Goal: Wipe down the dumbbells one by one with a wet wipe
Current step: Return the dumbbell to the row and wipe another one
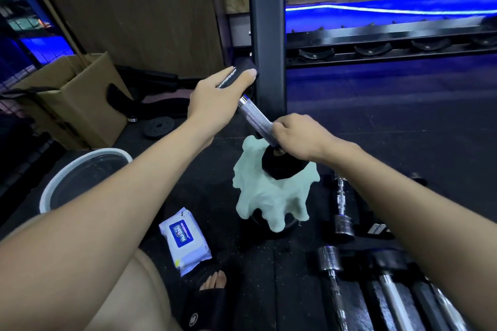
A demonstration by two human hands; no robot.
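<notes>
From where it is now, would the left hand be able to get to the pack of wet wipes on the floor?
Probably not straight away: the left hand grips the upper head of the dumbbell. Nothing lies over the wipes pack, so once freed the way looks open.

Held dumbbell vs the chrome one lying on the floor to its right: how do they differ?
The held dumbbell is in the air, tilted, with the left hand gripping its upper head and the right hand on its handle; the chrome dumbbell lies untouched on the floor. The held one has black heads, with a pale wipe draped under the lower head; the floor one has shiny chrome heads. Both have metal handles.
</notes>
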